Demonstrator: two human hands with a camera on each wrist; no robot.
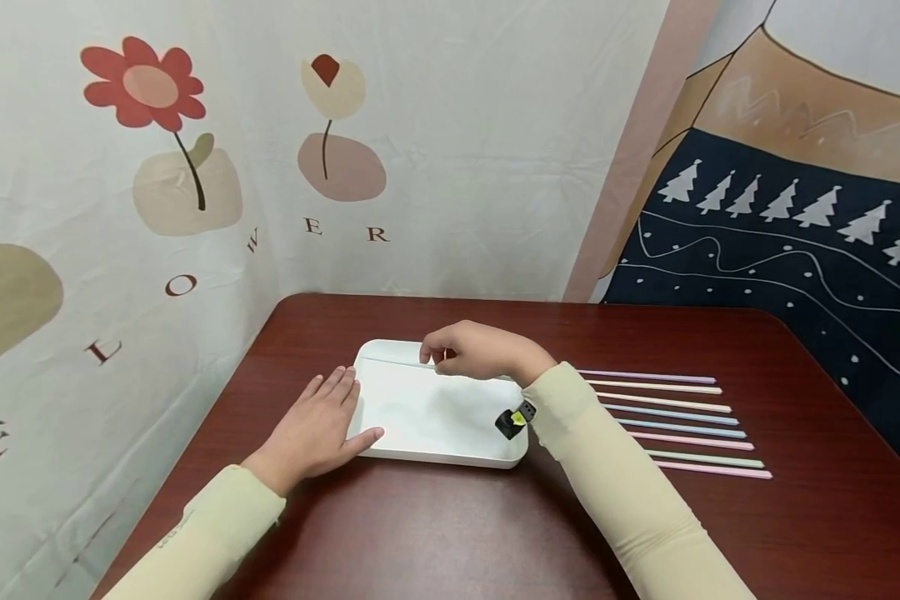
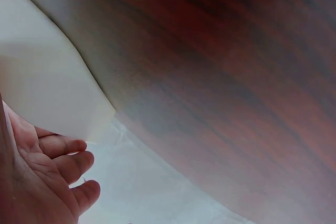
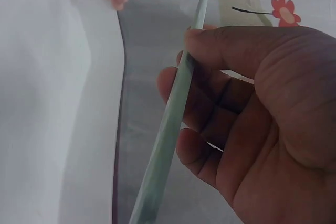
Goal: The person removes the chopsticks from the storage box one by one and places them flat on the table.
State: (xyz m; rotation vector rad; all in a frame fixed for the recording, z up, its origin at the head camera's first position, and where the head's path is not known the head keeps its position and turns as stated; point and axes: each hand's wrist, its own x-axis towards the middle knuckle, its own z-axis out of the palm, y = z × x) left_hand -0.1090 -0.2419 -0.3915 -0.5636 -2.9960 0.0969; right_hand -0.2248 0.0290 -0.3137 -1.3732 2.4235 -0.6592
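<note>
A white rectangular tray lies on the table in front of me. My left hand rests against its left side, fingers straight and thumb over the near left corner. In the left wrist view, several of its fingers show beside the tray's pale wall. Above the tray's far part is my right hand, pinching a thin pale green straw between thumb and fingers. That straw runs left to right along the tray's far side in the head view, its middle hidden behind the fingers.
Several pastel straws lie roughly parallel on the dark red table, right of the tray; my right sleeve covers their left ends. A printed flower curtain hangs behind and left, and a dark tree-patterned cloth at the right.
</note>
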